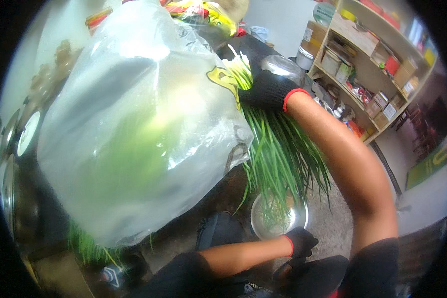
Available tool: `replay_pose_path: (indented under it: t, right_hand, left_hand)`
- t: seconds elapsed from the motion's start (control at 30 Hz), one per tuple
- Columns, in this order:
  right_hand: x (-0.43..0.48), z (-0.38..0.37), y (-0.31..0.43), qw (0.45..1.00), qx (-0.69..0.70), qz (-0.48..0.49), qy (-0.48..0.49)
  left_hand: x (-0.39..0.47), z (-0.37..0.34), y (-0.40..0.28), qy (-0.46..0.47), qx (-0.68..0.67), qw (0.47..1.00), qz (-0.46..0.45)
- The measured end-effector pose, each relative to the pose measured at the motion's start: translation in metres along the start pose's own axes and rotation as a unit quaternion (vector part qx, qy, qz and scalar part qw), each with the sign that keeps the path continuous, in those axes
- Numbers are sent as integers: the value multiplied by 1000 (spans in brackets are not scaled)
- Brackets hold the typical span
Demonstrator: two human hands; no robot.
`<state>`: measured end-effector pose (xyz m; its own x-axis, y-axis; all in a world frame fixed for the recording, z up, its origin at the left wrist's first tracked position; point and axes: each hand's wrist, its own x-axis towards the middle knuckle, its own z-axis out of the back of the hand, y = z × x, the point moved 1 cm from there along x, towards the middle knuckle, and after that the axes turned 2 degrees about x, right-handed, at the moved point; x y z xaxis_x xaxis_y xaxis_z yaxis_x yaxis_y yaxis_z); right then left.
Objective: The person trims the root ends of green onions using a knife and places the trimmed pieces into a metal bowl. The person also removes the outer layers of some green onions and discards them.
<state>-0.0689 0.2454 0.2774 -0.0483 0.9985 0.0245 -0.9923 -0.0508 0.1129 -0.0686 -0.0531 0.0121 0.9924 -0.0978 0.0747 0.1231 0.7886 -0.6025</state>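
My right hand (270, 89), in a black knit glove with a red cuff, grips a bunch of long green onions or chives (275, 149). Their pale ends point up, and the green leaves hang down over a round metal bowl (301, 219). Left of that hand, a large translucent plastic bag (134, 111) fills much of the view, with blurred green showing through it; whether the hand touches the bag is unclear. My left hand (301, 241), gloved alike, is low beside the bowl's near rim. Its fingers look curled, but their inner side is hidden.
More green leaves (91, 242) stick out below the bag at lower left. Wooden shelves (365, 85) with boxes and jars stand at the right. A clear rounded container (283, 67) sits on a dark surface behind my right hand, near a white bucket (304, 58).
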Motion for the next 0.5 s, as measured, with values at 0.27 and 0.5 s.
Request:
replay_pose_path:
  t: [0.27,0.5]
  right_hand:
    - [36,-19,-32,996,22,25,-81]
    - [62,-25,-44,989,4,55,-135]
  left_hand:
    - [7,2,8,1,21,1000,16]
    - [7,4,9,19,17,999,23]
